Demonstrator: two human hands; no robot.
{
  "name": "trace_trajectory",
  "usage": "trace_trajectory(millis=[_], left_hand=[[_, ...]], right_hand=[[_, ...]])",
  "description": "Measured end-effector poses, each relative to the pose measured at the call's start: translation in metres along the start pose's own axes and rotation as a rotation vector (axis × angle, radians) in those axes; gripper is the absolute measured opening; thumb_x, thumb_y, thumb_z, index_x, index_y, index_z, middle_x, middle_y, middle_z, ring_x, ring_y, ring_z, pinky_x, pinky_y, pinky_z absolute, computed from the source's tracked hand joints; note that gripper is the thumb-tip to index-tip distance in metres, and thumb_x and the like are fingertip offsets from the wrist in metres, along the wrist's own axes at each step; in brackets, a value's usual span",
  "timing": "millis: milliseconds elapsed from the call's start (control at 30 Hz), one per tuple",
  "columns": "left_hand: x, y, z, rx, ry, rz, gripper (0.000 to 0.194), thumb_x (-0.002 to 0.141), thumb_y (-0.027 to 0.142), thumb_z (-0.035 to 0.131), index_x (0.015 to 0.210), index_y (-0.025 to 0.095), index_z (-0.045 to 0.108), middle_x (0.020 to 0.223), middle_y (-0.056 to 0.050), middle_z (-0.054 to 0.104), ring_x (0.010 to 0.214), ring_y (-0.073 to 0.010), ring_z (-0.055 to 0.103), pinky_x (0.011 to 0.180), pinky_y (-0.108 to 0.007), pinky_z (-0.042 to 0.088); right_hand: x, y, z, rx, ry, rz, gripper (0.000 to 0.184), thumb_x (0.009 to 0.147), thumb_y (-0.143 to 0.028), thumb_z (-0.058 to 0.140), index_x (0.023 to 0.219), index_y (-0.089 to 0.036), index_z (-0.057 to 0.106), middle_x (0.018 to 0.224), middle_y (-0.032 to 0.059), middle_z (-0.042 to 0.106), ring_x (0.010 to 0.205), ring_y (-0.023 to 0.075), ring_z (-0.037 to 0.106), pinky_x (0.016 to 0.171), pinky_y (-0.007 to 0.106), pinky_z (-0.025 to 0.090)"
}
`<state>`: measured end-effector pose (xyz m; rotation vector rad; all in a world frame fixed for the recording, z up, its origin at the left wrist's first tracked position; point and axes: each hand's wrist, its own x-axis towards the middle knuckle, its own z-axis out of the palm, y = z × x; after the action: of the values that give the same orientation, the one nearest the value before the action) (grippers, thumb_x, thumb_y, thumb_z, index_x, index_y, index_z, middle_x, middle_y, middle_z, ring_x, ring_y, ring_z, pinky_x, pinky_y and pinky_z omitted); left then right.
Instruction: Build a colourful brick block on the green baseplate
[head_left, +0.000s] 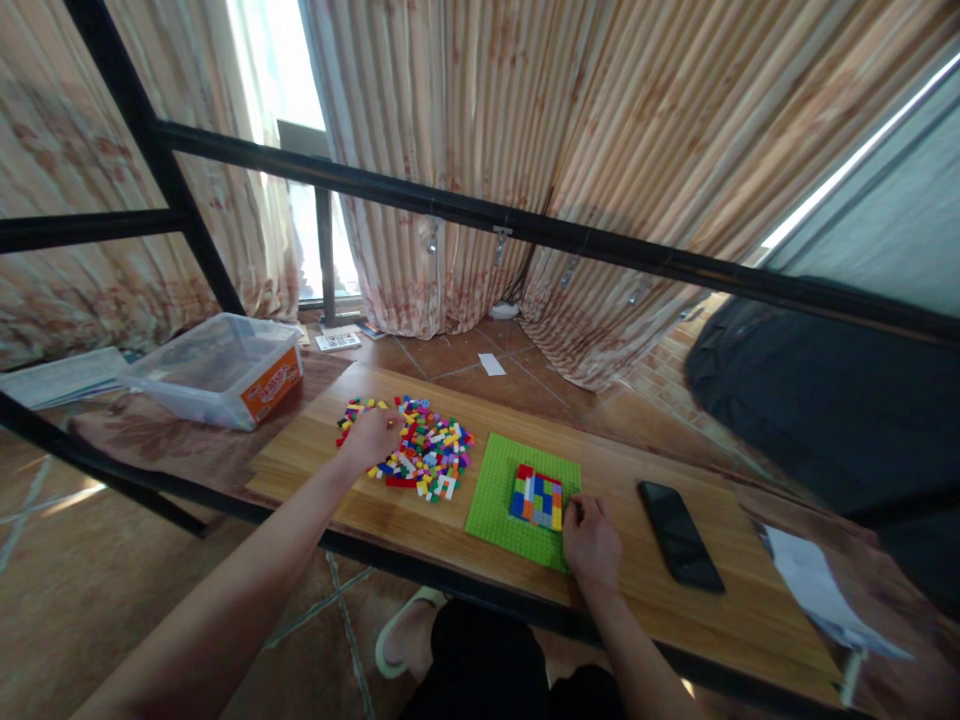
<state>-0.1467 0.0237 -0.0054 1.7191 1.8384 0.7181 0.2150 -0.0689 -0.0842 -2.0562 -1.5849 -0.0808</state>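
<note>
A heap of small toy building bricks in many colours lies on the wooden board. Over its left side is my left hand, fingers drawn together; whatever they pinch is too small to make out. To the right of the heap lies a green studded baseplate. On it sits a flat, roughly square block of joined bricks, red, blue, yellow, grey and orange. My right hand rests at the baseplate's right edge, close beside this block. Its fingers are curled, and their tips are partly hidden.
A black phone lies on the board to the right, with white paper beyond. At the left stands a clear plastic box with an orange label. A black metal rail crosses in front of the curtains.
</note>
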Motion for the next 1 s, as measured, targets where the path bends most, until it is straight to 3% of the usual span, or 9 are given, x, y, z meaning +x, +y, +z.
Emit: trace_trajectory(millis=[267, 600, 867, 1000], left_hand=[[0.01, 0.01, -0.011, 0.217, 0.001, 0.049, 0.031, 0.085, 0.026, 0.045, 0.062, 0.016, 0.064, 0.062, -0.006, 0.065, 0.067, -0.0189, 0.06, 0.063, -0.025, 0.038], [0.013, -0.006, -0.015, 0.266, -0.004, 0.064, 0.041, 0.088, 0.034, 0.04, 0.058, 0.017, 0.063, 0.053, -0.003, 0.061, 0.058, -0.0165, 0.056, 0.054, -0.024, 0.033], [0.011, -0.009, -0.016, 0.336, 0.046, 0.043, 0.028, 0.081, 0.041, 0.056, 0.082, 0.021, 0.076, 0.071, -0.004, 0.072, 0.072, -0.0196, 0.064, 0.061, -0.024, 0.041], [0.011, -0.011, -0.013, 0.391, 0.066, 0.021, 0.026, 0.078, 0.036, 0.06, 0.093, 0.022, 0.076, 0.087, -0.007, 0.075, 0.08, -0.0214, 0.066, 0.068, -0.025, 0.045]], right_hand=[[0.001, 0.0, 0.0, -0.02, 0.002, -0.006, 0.027, 0.091, -0.024, 0.042, 0.092, -0.015, 0.067, 0.09, 0.0081, 0.061, 0.075, 0.0179, 0.055, 0.066, 0.028, 0.035], [0.001, -0.001, -0.002, -0.008, -0.005, 0.0, 0.027, 0.09, -0.024, 0.042, 0.093, -0.015, 0.067, 0.092, 0.0084, 0.063, 0.076, 0.0181, 0.055, 0.067, 0.029, 0.035], [0.0, 0.0, -0.001, -0.004, -0.001, 0.004, 0.028, 0.09, -0.025, 0.041, 0.094, -0.014, 0.067, 0.093, 0.0094, 0.063, 0.077, 0.019, 0.056, 0.067, 0.029, 0.035], [0.001, 0.001, -0.002, 0.003, 0.002, -0.016, 0.028, 0.09, -0.024, 0.04, 0.092, -0.014, 0.067, 0.092, 0.0096, 0.063, 0.078, 0.0194, 0.056, 0.069, 0.029, 0.036]])
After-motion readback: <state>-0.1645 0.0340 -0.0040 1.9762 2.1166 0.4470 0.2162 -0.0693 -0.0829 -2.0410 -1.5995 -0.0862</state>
